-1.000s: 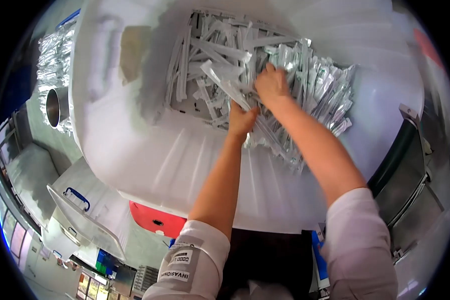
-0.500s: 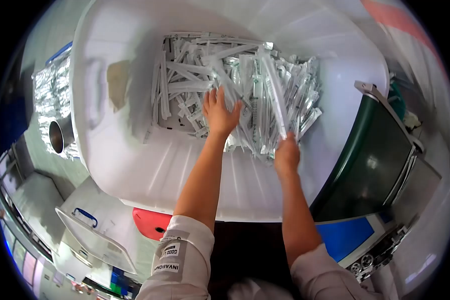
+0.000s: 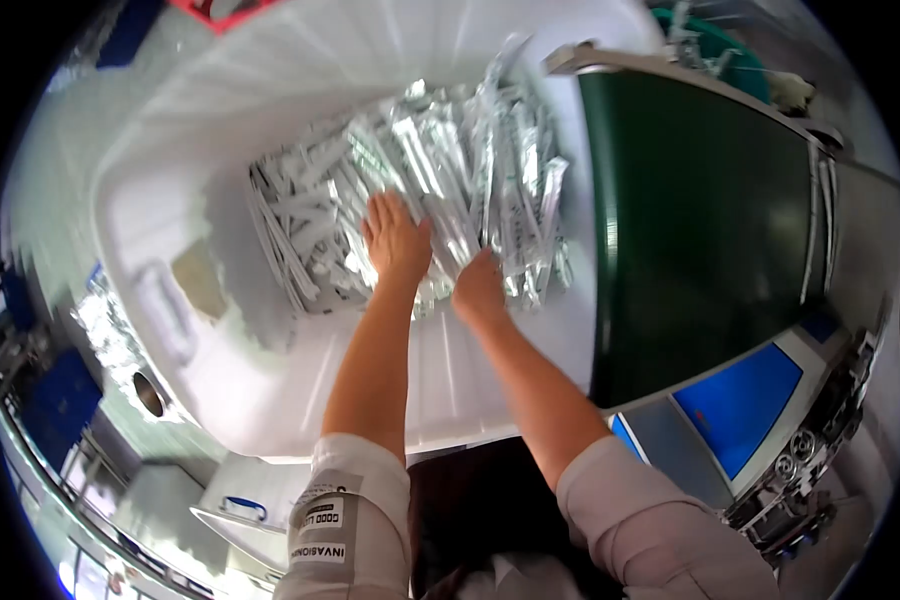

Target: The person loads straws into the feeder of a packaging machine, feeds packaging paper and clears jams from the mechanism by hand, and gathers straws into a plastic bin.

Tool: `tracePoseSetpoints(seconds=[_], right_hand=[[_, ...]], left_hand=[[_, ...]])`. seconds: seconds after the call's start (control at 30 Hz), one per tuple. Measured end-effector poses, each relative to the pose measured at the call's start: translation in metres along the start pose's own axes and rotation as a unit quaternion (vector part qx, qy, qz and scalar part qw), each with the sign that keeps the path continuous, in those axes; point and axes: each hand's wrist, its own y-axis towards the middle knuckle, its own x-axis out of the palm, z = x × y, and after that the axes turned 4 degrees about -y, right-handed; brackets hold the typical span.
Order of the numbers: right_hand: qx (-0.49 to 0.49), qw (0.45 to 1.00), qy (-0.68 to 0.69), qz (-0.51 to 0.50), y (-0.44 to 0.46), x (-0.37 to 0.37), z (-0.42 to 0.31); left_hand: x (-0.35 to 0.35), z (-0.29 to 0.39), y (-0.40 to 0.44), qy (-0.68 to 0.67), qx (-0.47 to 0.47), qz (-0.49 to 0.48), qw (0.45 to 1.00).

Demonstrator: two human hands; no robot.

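Head view: a heap of slim clear packets (image 3: 432,165) lies in a deep white tub (image 3: 320,385), directly in front of the person. The left hand (image 3: 398,245) rests over the middle of the heap, palm down, its fingers extended and slightly parted, with nothing visibly grasped. The right hand (image 3: 481,287), at the heap's near edge, has its fingers curled in beside the packet ends; whether they grip one cannot be told. A dark green belt (image 3: 705,235) stands beside the tub, on the person's right.
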Motion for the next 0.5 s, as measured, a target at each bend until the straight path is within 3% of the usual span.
tracePoseSetpoints(seconds=[0.03, 0.07, 0.1, 0.17, 0.3, 0.33, 0.37, 0.4, 0.47, 0.5], right_hand=[[-0.083, 0.987, -0.134, -0.016, -0.026, -0.028, -0.01], [-0.115, 0.981, -0.072, 0.139, -0.04, -0.005, 0.0], [-0.156, 0.978, 0.028, 0.138, -0.067, -0.026, 0.001], [-0.219, 0.962, 0.157, 0.049, -0.124, -0.061, 0.008], [-0.383, 0.901, 0.128, -0.159, -0.232, -0.131, 0.052], [-0.42, 0.892, 0.087, -0.145, -0.247, -0.137, 0.068], [-0.416, 0.893, 0.066, -0.157, -0.261, -0.148, 0.087], [-0.411, 0.895, 0.046, -0.166, -0.275, -0.165, 0.11], [-0.365, 0.921, 0.031, -0.131, -0.289, -0.195, 0.144], [-0.332, 0.937, 0.031, -0.106, -0.291, -0.206, 0.162]], left_hand=[[-0.003, -0.008, -0.015, -0.045, 0.037, 0.056, 0.997], [-0.016, -0.011, -0.039, -0.092, 0.069, 0.087, 0.989], [-0.028, -0.014, -0.068, -0.134, 0.088, 0.104, 0.982], [-0.051, -0.031, -0.134, -0.172, 0.083, 0.065, 0.979], [-0.088, -0.082, -0.253, -0.059, -0.024, -0.179, 0.982], [-0.098, -0.081, -0.281, -0.07, 0.052, -0.014, 0.996], [-0.123, -0.06, -0.302, -0.019, 0.107, 0.058, 0.992], [-0.123, -0.057, -0.311, 0.013, 0.196, 0.253, 0.947], [-0.134, -0.025, -0.304, -0.019, 0.219, 0.199, 0.955], [-0.136, -0.007, -0.298, -0.032, 0.2, 0.116, 0.972]])
